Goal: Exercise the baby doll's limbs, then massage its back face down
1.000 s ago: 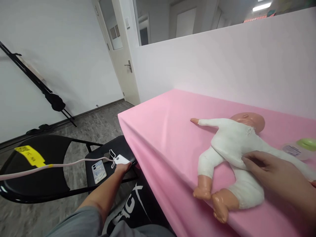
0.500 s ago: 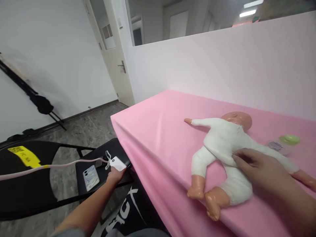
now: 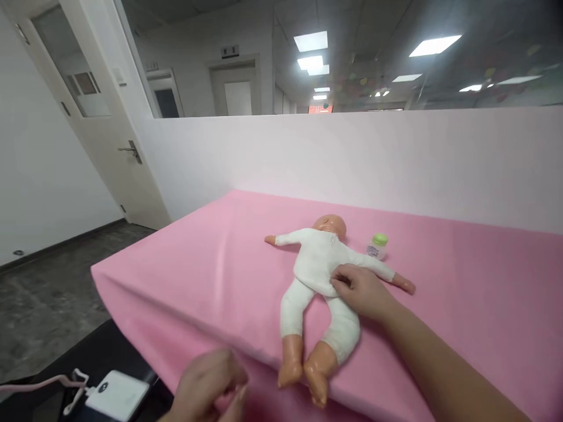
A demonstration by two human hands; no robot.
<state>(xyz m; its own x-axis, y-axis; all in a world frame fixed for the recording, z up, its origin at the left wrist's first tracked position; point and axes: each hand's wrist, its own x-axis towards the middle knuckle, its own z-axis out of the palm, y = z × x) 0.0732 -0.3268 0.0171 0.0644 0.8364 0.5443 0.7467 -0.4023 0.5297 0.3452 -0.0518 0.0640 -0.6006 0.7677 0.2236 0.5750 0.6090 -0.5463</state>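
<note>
A baby doll (image 3: 321,258) in a white top and trousers lies on its back on the pink cloth, its feet towards me and its arms spread. My right hand (image 3: 365,290) is at the hem of its top, thumb and forefinger closed on the fabric. My left hand (image 3: 211,384) is in the air by the cloth's front edge, blurred, with loosely bent fingers, the thumb apart and nothing visible in it. A white power bank (image 3: 117,395) with a cable lies on the black chair seat (image 3: 94,351), left of that hand.
Beside the doll's head stands a small clear bottle (image 3: 377,247) with a green lid. The pink cloth (image 3: 189,275) hangs over the table's front edge. A white wall (image 3: 352,158) with a window above borders the far side, and a door (image 3: 101,123) is at the left.
My left hand has let go of the power bank and come right, towards the table's front edge. My right hand stays at the doll's top. The view has turned right and up.
</note>
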